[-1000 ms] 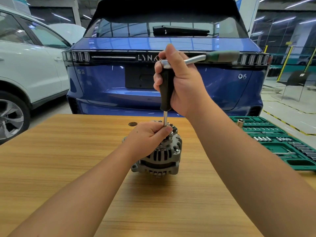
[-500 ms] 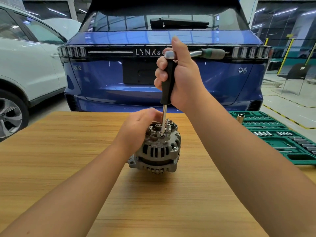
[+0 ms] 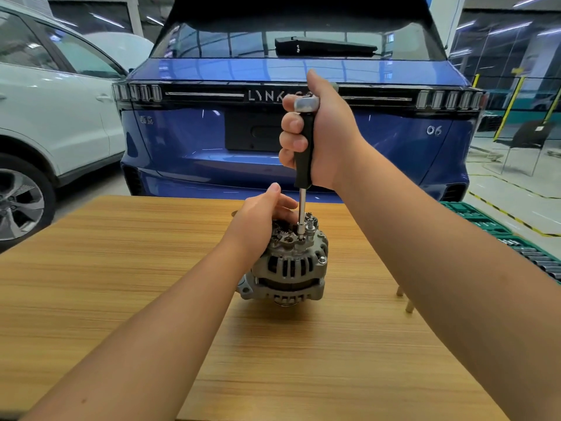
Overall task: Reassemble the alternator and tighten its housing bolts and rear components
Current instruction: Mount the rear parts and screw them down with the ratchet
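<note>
Gripping driver (image 3: 304,153) upright, right hand (image 3: 321,132) above alternator (image 3: 290,262).

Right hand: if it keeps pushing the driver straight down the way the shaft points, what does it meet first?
The right hand grips the driver upright, and its tip already sits on a fastener on top of the alternator. Going straight down, it likely meets that fastener first; the left hand's fingers lie just beside the shaft.

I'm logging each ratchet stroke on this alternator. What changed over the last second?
The ratchet handle swung from pointing right to behind the right hand, out of sight. The left hand let go of the shaft's lower end and now rests on the alternator's top. The right hand grips the black handle as before; the alternator stayed put on the table.
</note>
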`<state>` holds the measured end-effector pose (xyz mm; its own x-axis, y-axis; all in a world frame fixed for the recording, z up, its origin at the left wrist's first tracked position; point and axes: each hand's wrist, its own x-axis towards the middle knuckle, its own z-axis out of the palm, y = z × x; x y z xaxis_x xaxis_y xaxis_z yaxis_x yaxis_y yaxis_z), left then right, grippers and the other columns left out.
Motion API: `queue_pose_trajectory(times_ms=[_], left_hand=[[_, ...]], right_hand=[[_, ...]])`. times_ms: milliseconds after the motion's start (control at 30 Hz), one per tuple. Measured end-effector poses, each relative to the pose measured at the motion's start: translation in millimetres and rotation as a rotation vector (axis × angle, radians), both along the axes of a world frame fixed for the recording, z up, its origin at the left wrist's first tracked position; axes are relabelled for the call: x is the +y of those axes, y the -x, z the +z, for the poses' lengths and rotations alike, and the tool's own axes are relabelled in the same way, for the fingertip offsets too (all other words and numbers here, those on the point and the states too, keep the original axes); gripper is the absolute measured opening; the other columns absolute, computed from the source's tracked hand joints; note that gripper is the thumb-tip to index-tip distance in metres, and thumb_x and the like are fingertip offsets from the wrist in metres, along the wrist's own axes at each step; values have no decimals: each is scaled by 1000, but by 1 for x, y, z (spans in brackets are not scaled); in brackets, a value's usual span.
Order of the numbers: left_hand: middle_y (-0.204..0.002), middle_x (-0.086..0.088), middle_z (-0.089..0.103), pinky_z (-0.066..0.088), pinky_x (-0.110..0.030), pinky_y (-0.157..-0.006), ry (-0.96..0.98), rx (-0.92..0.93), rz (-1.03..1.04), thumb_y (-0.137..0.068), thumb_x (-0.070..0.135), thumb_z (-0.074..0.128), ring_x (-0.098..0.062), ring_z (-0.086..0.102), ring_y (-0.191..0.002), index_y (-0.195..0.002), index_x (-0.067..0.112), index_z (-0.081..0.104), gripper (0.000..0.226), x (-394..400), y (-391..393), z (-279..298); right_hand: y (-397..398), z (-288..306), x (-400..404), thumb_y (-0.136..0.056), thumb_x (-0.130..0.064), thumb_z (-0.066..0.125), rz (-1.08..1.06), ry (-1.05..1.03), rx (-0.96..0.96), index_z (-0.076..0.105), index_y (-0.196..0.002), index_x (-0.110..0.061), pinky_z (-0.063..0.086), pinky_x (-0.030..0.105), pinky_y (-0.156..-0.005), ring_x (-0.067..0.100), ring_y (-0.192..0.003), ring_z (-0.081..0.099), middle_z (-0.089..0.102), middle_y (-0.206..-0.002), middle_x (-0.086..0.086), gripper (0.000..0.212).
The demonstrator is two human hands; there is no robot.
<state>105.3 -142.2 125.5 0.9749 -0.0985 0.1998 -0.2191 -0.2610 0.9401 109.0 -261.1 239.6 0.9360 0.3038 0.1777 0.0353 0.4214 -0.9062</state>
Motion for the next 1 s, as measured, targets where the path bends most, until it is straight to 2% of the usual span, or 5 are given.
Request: queue_pose_trajectory(times_ms=[167, 300, 500, 800, 1000], left_hand=[[-77, 18, 73, 48, -29, -78, -154, 29, -10, -98, 20, 52, 0, 65, -77, -85, 32, 71, 26, 0, -7, 1], [-80, 27, 69, 43, -20, -63, -180, -36, 7, -92, 18, 57, 2, 63, -78, -82, 39, 72, 27, -1, -3, -7], [-82, 27, 70, 44, -23, -67, -187, -38, -31, -87, 16, 59, 5, 64, -76, -85, 39, 73, 28, 0, -2, -9], [-89, 18, 75, 47, -25, -75, -159, -102, -171, -86, 48, 74, 5, 69, -83, -89, 48, 73, 3, 5, 5, -9], [-86, 21, 74, 44, -24, -69, -186, -116, -109, -86, 57, 70, 9, 66, -80, -90, 52, 72, 6, 3, 8, -11]], right_hand=[[0, -6, -6, -98, -63, 46, 52, -22, -81, 51, -72, -21, 30, 26, -52, 10, -42, 38, 50, -55, -6, 49], [1, -12, -8, -102, -44, 53, 28, -52, -157, 52, -88, -20, 33, 25, -57, 9, -49, 44, 54, -63, -5, 28], [2, -11, -8, -101, -38, 57, -29, -23, -158, 49, -78, -21, 32, 26, -57, 10, -50, 43, 53, -65, -5, 30], [5, 15, -10, -94, -41, 44, -27, 281, 51, 46, -71, -18, 42, 33, -64, 19, -46, 41, 46, -55, -1, 32], [6, 18, 3, -89, -36, 49, -117, 420, -14, 48, -90, -15, 56, 38, -64, 22, -44, 48, 54, -55, 4, 22]])
